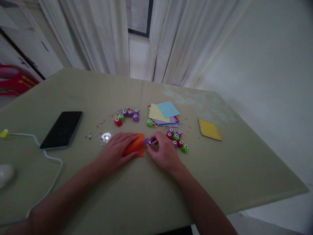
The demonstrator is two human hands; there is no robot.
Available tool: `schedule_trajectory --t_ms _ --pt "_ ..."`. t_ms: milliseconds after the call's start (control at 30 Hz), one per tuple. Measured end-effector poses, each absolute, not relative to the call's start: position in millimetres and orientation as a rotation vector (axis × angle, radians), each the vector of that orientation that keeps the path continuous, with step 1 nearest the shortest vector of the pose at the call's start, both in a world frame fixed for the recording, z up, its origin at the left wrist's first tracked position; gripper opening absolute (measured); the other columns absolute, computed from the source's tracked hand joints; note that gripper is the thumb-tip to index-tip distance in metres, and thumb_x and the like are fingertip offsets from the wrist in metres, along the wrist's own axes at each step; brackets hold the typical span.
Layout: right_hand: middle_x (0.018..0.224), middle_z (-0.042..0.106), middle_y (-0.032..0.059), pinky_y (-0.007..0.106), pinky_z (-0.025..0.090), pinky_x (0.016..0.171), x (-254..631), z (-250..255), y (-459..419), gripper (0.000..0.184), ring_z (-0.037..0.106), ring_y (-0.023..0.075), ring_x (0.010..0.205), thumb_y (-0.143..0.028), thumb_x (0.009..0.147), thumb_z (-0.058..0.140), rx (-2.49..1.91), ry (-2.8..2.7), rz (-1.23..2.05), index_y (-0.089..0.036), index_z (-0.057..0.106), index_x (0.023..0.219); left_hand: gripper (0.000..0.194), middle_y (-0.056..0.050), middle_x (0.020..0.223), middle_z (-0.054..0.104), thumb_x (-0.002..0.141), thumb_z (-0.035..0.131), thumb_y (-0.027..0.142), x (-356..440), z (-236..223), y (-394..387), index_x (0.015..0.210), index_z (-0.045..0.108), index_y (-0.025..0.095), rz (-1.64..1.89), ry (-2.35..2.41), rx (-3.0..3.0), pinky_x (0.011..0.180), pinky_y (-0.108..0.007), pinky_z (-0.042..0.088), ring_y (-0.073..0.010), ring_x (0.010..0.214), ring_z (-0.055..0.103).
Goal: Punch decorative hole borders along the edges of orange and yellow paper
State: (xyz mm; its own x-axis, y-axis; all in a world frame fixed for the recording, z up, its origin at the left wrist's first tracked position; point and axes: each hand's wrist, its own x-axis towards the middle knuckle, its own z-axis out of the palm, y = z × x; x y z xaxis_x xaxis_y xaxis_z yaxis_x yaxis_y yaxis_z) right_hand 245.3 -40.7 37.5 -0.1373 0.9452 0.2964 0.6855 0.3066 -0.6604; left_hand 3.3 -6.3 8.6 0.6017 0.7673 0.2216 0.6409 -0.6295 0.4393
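Observation:
My left hand lies with fingers stretched out over an orange sheet of paper, pressing it to the table. At the sheet's right edge, my right hand pinches a small purple one-eyed paper punch between thumb and fingers. Just beyond that hand sits a cluster of similar punches in red, green and purple. A lone green punch stands by a stack of coloured paper. More punches form a loose group farther back on the left.
Paper confetti is scattered around the punches, with a shiny round piece beside my left hand. A black tablet and white cable lie to the left. On the right lies a yellow card with a dotted border.

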Motion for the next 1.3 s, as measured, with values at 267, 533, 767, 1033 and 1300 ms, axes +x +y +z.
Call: schedule_trajectory --t_ms 267,533,767,1033,1300 --pt "0.097 0.071 0.0035 0.033 0.050 0.081 245.2 36.4 -40.8 0.019 0.065 0.0217 0.088 -0.012 0.088 0.073 -1.424 -1.944 0.474 -0.023 0.061 0.097 0.062 -0.011 0.151 0.065 0.103 0.059 0.064 3.2 7.7 -6.3 0.152 0.059 0.026 0.576 1.142 2.509 0.119 -0.052 0.043 -0.0332 0.136 0.060" --pt "0.099 0.068 0.0044 0.034 0.049 0.083 246.0 37.8 -42.0 0.019 0.064 0.0233 0.093 -0.010 0.088 0.071 -1.362 -2.048 0.466 -0.023 0.060 0.096 0.063 -0.011 0.150 0.066 0.103 0.060 0.064 3.7 7.9 -5.9 0.151 0.059 0.023 0.565 1.142 2.510 0.119 -0.051 0.043 -0.0328 0.135 0.060" --pt "0.102 0.070 0.0054 0.036 0.050 0.090 250.7 39.6 -41.1 0.021 0.064 0.0255 0.101 -0.007 0.088 0.069 -1.299 -2.164 0.508 -0.023 0.063 0.099 0.063 -0.012 0.150 0.066 0.104 0.058 0.063 4.4 8.9 -7.7 0.153 0.058 0.024 0.572 1.154 2.506 0.120 -0.053 0.043 -0.0335 0.136 0.060" --pt "0.107 0.073 0.0071 0.038 0.052 0.094 250.4 38.9 -40.7 0.025 0.065 0.0253 0.104 -0.006 0.089 0.067 -1.258 -2.126 0.574 -0.021 0.067 0.109 0.062 -0.013 0.152 0.064 0.105 0.057 0.061 4.7 7.7 -7.6 0.153 0.056 0.021 0.580 1.177 2.517 0.120 -0.052 0.042 -0.0335 0.137 0.059" --pt "0.108 0.073 0.0073 0.037 0.054 0.094 249.3 38.1 -39.9 0.025 0.067 0.0237 0.102 -0.007 0.092 0.070 -1.242 -2.078 0.596 -0.020 0.068 0.112 0.066 -0.013 0.158 0.059 0.103 0.058 0.063 4.2 8.6 -9.9 0.152 0.059 0.020 0.535 1.170 2.568 0.124 -0.056 0.038 -0.0353 0.143 0.053"
